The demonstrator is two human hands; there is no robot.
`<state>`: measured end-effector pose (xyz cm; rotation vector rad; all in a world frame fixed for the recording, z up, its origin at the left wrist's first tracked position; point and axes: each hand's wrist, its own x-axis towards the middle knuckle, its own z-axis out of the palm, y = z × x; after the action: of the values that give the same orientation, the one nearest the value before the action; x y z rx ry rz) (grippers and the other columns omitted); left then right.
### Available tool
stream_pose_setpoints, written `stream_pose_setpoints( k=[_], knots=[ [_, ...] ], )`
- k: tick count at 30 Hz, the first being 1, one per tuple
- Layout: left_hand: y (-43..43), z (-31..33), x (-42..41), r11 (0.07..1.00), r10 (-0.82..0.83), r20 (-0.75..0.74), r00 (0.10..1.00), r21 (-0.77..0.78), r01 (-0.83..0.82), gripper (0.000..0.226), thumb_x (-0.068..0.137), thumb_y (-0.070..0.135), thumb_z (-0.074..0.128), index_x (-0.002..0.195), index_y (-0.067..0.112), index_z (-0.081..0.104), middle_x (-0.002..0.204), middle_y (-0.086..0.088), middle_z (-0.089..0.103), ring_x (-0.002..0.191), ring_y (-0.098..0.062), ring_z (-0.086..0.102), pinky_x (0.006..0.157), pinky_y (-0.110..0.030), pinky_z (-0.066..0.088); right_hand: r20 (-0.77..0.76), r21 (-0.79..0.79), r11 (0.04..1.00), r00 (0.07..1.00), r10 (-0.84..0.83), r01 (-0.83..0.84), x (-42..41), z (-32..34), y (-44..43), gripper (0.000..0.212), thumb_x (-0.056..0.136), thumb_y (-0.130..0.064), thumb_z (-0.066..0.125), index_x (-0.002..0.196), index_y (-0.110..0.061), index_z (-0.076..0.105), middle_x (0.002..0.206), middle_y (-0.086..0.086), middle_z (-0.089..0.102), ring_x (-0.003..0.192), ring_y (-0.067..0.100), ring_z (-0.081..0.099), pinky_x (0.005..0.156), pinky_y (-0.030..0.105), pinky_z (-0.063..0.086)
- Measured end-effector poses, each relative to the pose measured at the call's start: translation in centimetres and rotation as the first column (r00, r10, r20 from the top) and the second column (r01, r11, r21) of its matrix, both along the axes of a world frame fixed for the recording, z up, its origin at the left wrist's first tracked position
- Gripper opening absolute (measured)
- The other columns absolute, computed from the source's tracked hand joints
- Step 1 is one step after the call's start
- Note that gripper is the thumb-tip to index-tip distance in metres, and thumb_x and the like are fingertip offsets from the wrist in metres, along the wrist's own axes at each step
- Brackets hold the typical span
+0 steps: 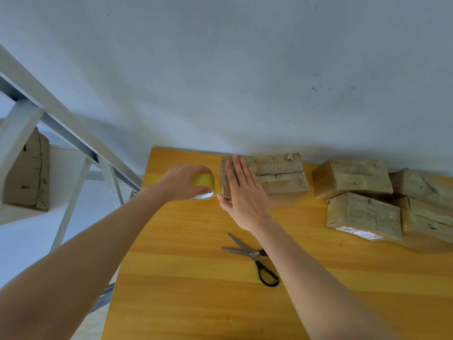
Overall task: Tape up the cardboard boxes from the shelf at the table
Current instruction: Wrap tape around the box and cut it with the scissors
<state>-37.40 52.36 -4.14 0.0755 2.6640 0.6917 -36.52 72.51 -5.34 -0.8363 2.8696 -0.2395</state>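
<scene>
At the far left a white shelf [71, 123] holds a worn carton [27, 173]. The left arm reaches forward over the table's left edge. The left hand [181, 182] curls its fingers over a yellow tape roll [204, 182] and grips it, just beside the left end of a cardboard box [282, 175]. Dark print shows on the roll's white core, too blurred to read.

The right arm stretches in from the near right. The right hand [242, 190] lies flat, fingers straight and close together, pressing on the left part of that box, with the thumb at its near-left corner. The box lies at the far edge of the orange table [196, 303], against the wall.

Nearer, black-handled scissors [255, 258] lie with their blades apart, just left of the right forearm. At the far right sits a pile of taped boxes [353, 177]. One carries a white label [359, 233] whose print cannot be read.
</scene>
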Motion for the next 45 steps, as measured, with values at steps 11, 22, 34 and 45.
stream_pose_setpoints(
  k=[11,22,34,45],
  knots=[
    [-0.4,0.2,0.2,0.972,0.067,0.048,0.997,0.222,-0.076,0.043,0.07,0.042,0.082,0.104,0.047,0.056,0.11,0.013,0.061,0.109,-0.02,0.054,0.096,-0.041,0.044,-0.172,0.0,0.992,0.977,0.128,-0.13,7.7,-3.6,8.9,0.026,0.079,-0.025,0.076,0.09,-0.009,0.059,0.089,0.006,0.06,0.073,0.022,0.061,0.067,0.033,0.053],
    [-0.3,1.4,0.3,0.981,0.025,0.008,1.0,0.192,-0.026,0.045,0.071,0.039,0.082,0.108,0.037,0.055,0.104,0.012,0.056,0.096,-0.016,0.052,0.075,-0.027,0.037,0.236,0.373,0.918,0.943,-0.233,0.133,12.0,-4.6,10.0,0.053,0.1,-0.039,0.048,0.14,-0.006,0.036,0.138,0.008,0.046,0.126,0.024,0.046,0.104,0.033,0.037],
    [0.0,2.0,0.8,0.98,0.066,-0.013,0.998,0.189,-0.062,0.045,0.071,0.038,0.082,0.109,0.032,0.059,0.103,0.007,0.056,0.095,-0.017,0.052,0.069,-0.027,0.042,0.891,-0.162,0.683,0.403,-0.21,0.713,12.5,-1.4,4.9,0.063,0.067,-0.067,0.076,0.082,-0.013,0.047,0.065,-0.001,0.048,0.058,0.013,0.046,0.065,0.027,0.043],
    [0.8,2.8,0.9,0.991,0.063,-0.006,0.998,0.117,-0.062,0.046,0.076,0.036,0.079,0.115,0.023,0.059,0.112,0.003,0.057,0.1,-0.017,0.05,0.076,-0.028,0.04,0.93,-0.285,0.531,0.365,-0.048,0.798,8.7,0.7,0.5,0.064,0.075,-0.071,0.062,0.072,-0.007,0.056,0.067,0.011,0.06,0.058,0.015,0.056,0.059,0.024,0.041]
  ],
)
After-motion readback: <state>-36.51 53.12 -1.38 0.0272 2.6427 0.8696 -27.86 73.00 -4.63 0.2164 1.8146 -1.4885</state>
